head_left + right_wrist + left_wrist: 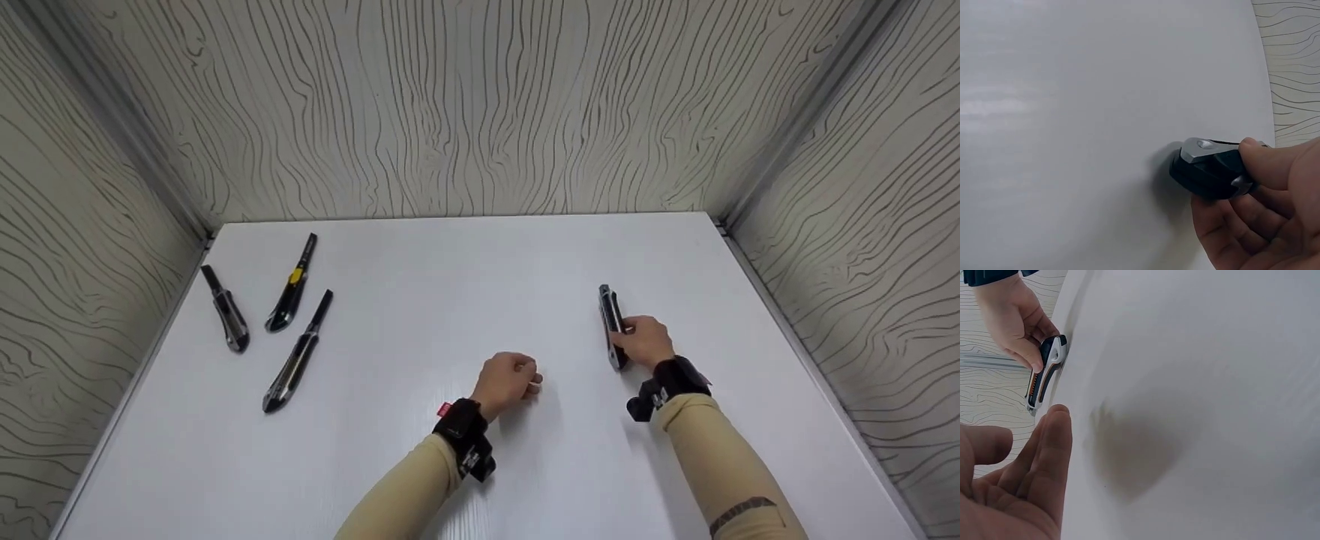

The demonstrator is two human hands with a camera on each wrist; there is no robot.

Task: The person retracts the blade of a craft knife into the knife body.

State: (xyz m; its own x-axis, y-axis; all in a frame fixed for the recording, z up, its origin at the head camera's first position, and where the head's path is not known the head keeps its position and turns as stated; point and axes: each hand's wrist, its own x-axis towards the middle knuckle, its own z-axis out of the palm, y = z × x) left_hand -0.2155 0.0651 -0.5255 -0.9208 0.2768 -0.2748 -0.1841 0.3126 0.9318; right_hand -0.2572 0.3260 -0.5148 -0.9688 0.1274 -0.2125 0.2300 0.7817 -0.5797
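Note:
My right hand [646, 343] pinches a utility knife [610, 315] between thumb and fingers over the right part of the table. No long blade sticks out of this knife. In the left wrist view its handle [1044, 374] shows black and white with an orange line. The right wrist view shows the silver and black butt [1202, 163] of it, close over the white surface. My left hand [506, 381] hovers over the table's front middle, fingers loosely bent and nothing in them.
Three more utility knives lie at the table's left, blades out: one at the far left [230, 315], one with a yellow slider [289, 298], and one nearer me [294, 371]. The white table [420, 285] is bounded by wood-patterned panels [465, 112] behind and at both sides.

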